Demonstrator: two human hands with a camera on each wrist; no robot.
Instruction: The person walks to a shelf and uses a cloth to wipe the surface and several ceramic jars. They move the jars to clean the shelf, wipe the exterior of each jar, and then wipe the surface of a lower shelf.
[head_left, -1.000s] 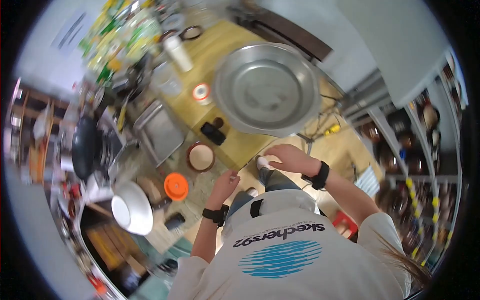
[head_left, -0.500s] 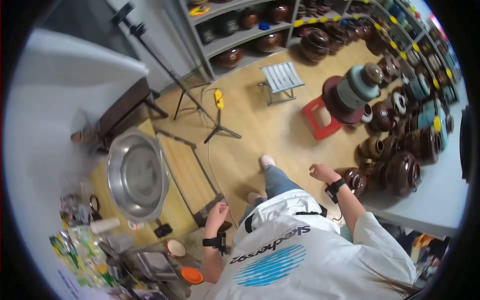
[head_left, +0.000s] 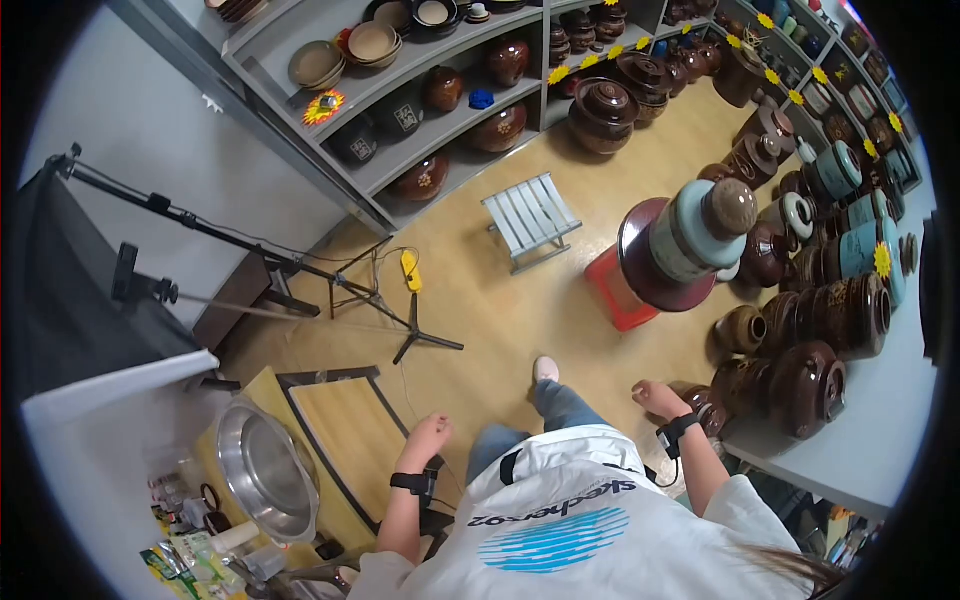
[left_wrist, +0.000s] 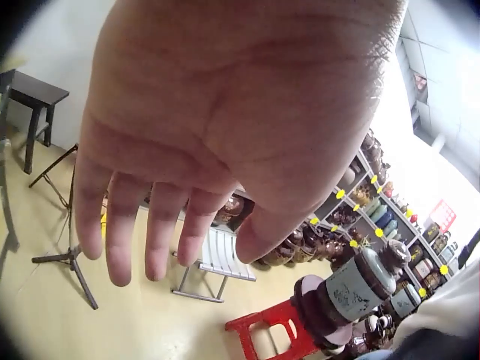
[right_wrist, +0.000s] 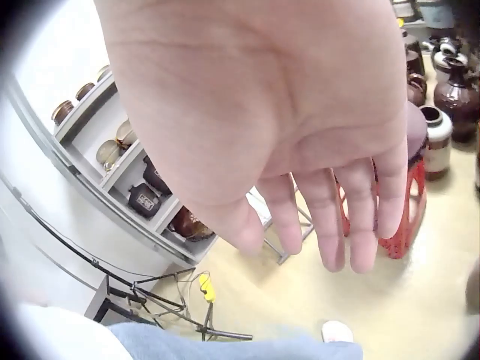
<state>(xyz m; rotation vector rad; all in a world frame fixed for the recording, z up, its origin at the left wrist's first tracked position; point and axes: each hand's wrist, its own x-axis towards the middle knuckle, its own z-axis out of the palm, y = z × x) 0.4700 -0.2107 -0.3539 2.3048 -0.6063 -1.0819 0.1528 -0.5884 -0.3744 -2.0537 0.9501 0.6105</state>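
Observation:
My left hand hangs in the air beside the wooden table, holding nothing. In the left wrist view the palm of the left hand faces the camera, fingers relaxed and spread a little. The right hand is also empty, in the air to the left of some brown jars. The right wrist view shows the right hand with its fingers loosely extended. A large metal basin stands on the table, left of the left hand.
A folding stool stands on the floor ahead. Right of it, a red stool bears a stacked pale-blue jar. A black tripod and yellow power strip lie ahead left. Shelves of pottery line the back; jars crowd the right.
The head view has swung from the table toward the room and shelves. The basin has shifted to the lower left of the view. Both hands have moved away from the table's cluttered end, still empty.

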